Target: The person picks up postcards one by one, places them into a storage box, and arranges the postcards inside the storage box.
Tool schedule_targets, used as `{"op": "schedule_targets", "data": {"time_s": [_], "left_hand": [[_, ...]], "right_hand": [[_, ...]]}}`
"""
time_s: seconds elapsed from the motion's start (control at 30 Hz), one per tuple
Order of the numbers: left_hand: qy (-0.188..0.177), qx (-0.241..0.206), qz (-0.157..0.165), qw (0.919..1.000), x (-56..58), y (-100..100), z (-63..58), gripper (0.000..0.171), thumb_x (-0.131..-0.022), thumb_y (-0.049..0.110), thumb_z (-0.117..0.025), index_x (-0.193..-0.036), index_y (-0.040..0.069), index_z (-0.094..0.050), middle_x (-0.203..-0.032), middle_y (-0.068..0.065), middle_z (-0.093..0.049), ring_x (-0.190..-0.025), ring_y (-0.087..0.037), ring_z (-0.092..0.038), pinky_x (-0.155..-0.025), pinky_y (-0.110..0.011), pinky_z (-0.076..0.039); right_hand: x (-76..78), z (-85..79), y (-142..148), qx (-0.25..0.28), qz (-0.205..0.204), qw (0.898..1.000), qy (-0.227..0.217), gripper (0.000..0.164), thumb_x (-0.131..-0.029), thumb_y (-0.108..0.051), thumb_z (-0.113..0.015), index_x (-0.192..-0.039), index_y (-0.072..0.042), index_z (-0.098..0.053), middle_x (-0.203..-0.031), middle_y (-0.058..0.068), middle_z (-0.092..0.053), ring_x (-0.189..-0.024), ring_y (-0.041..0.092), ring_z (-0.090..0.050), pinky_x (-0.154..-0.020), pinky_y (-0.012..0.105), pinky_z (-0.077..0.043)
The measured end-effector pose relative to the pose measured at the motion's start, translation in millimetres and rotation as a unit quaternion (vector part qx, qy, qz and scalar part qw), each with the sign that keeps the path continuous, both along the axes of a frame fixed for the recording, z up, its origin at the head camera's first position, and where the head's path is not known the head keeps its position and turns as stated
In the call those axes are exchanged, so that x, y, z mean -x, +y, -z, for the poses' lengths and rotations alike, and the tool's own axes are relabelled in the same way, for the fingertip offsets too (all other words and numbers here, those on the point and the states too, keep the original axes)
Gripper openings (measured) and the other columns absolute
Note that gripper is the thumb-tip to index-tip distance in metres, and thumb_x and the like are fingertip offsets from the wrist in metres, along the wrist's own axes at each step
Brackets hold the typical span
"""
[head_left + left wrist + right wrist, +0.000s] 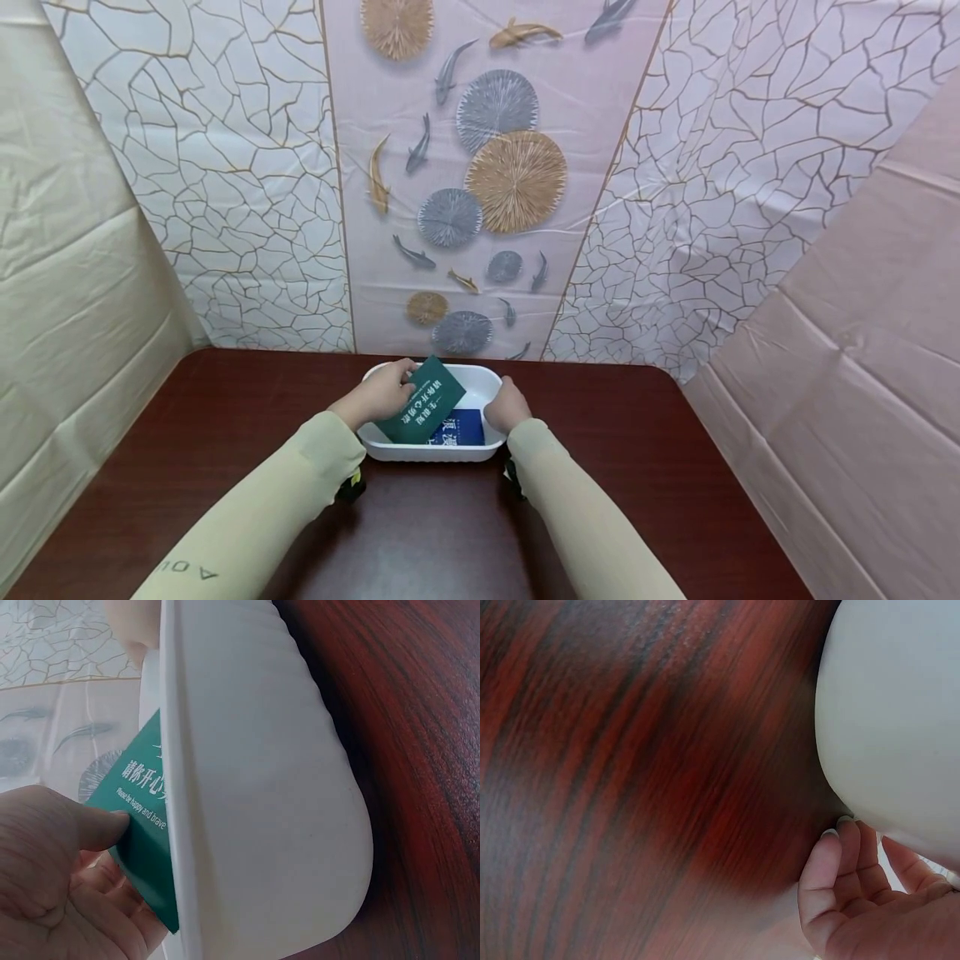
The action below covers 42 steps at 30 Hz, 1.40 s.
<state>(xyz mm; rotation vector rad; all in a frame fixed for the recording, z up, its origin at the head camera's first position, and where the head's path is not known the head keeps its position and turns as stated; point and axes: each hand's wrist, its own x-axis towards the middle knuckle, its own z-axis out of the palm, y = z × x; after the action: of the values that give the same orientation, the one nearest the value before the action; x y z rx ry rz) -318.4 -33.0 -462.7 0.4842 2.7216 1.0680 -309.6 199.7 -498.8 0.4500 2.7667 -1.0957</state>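
Observation:
A white plastic tray [431, 452] sits on the table with two printed cards in it. My left hand [384, 392] pinches a green card [435, 396] by its left edge, thumb on the printed face in the left wrist view. This card, with white writing, tilts inside the tray and its upper corner stands above the far rim. Partly covered by it is a blue card [468, 427] with white writing. At the tray's right end my right hand [508, 406] grips the rim, and its curled fingers [821, 870] lie against the outer wall in the right wrist view.
The dark red wood-grain table [645, 483] spreads around the tray. A patterned cloth backdrop [517, 183] hangs behind its far edge, with beige cloth walls [847, 367] on both sides. A black band [351, 486] shows under the left wrist.

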Motion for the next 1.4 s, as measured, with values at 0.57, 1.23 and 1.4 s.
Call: {"op": "schedule_targets", "data": {"time_s": [0.57, 1.23, 1.4], "left_hand": [[0.058, 0.139, 0.067, 0.9864, -6.4, 18, 7.5, 0.045, -0.079, -0.006, -0.061, -0.123, -0.007, -0.054, -0.105, -0.014, -0.059, -0.092, -0.024, -0.057, -0.086, -0.042, -0.048], [0.057, 0.198, 0.065, 0.9763, -10.1, 24, 21.5, 0.051, -0.072, 0.016, -0.081, -0.117, -0.001, -0.061, -0.101, -0.013, -0.054, -0.091, -0.028, -0.054, -0.078, -0.045, -0.048], [0.036, 0.208, 0.066, 0.9751, -9.9, 24, 19.7, 0.047, -0.074, 0.017, -0.079, -0.115, 0.001, -0.065, -0.095, -0.009, -0.05, -0.086, -0.025, -0.049, -0.076, -0.043, -0.046]], "right_hand": [[-0.6, -3.0, 2, -0.01, -0.015, 1.0, 0.004, 0.072, -0.086, 0.001, -0.06, -0.15, 0.0, -0.026, -0.14, 0.022, -0.046, -0.122, 0.033, -0.05, -0.094, 0.05, -0.046], [-2.8, -1.6, 1, 0.0, -0.006, 1.0, -0.002, 0.073, -0.088, 0.0, -0.061, -0.151, -0.002, -0.024, -0.143, 0.021, -0.043, -0.125, 0.034, -0.048, -0.096, 0.052, -0.044], [-3.7, -3.6, -1, 0.005, -0.004, 1.0, 0.001, 0.072, -0.088, 0.0, -0.061, -0.151, -0.002, -0.025, -0.143, 0.02, -0.043, -0.125, 0.033, -0.048, -0.097, 0.052, -0.043]]}}
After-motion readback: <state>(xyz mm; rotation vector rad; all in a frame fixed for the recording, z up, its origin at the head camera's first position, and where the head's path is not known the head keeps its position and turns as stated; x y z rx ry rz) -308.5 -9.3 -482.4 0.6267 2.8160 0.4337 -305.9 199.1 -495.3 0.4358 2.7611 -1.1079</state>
